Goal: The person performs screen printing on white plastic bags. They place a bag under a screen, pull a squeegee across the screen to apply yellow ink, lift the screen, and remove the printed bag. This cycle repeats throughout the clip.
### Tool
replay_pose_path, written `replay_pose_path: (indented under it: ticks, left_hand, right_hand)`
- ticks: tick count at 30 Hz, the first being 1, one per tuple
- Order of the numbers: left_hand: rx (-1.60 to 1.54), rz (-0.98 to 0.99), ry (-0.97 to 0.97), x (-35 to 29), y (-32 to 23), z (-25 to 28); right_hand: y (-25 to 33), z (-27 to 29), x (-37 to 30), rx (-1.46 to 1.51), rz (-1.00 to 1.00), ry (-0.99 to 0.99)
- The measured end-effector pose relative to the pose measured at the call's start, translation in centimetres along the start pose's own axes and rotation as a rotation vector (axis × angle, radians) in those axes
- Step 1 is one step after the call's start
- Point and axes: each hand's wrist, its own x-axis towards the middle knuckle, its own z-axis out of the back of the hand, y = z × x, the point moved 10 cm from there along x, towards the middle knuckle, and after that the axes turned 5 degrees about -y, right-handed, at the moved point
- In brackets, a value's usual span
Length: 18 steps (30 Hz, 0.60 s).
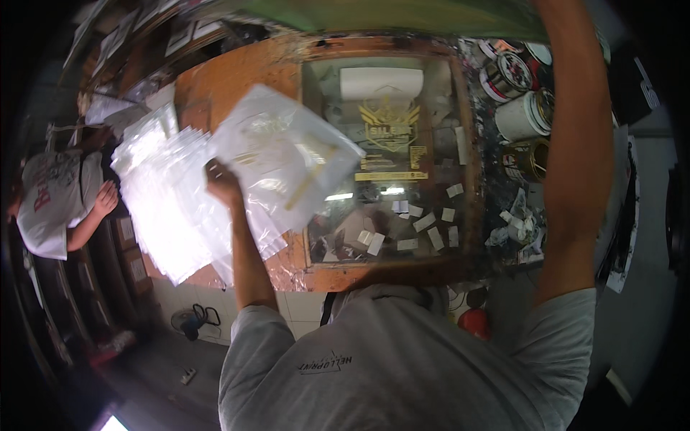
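Note:
My left hand (223,184) is closed, its fingers curled on the left edge of a see-through plastic bag (280,133) with yellow print on it. The bag tilts over the table, its right corner over the edge of a glass panel (338,158). Beneath and left of that hand lies a fanned pile of similar plastic bags (162,208), bright with glare. On the glass shows a yellow printed design (388,126). My right arm (578,165) reaches up past the top edge, beside a raised green screen (402,18); its hand is out of the picture.
Several small white pieces (425,221) lie about the lower glass, and a white strip (381,83) near its top. Paint cans (512,118) and a crumpled plastic bag (514,223) crowd the right side. A person (61,194) stands at the far left. A fan (190,322) is below the table.

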Motion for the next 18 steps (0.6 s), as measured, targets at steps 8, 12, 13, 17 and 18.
replay_pose_path:
  ticks: [8, 12, 13, 17, 18]
  left_hand:
    - [0.581, -0.179, -0.241, 0.6, 5.5, 19.8]
    - [0.641, -0.367, 0.432, -18.0, -2.2, -1.6]
    - [0.525, -0.426, 0.446, -20.8, -5.3, -3.2]
    - [0.376, -0.492, 0.622, -26.5, -14.5, -11.0]
    - [0.348, -0.533, 0.655, -27.7, -16.0, -12.8]
  right_hand:
    - [1.7, -0.9, -1.3, 0.113, -0.047, 0.006]
    - [0.8, 0.3, -2.0, 0.024, -0.072, -0.024]
    - [0.3, -0.4, -2.1, 0.028, -0.057, -0.021]
    - [3.0, -0.8, -3.2, -0.039, 0.019, -0.02]
    - [3.0, -1.4, -2.8, -0.083, 0.008, 0.013]
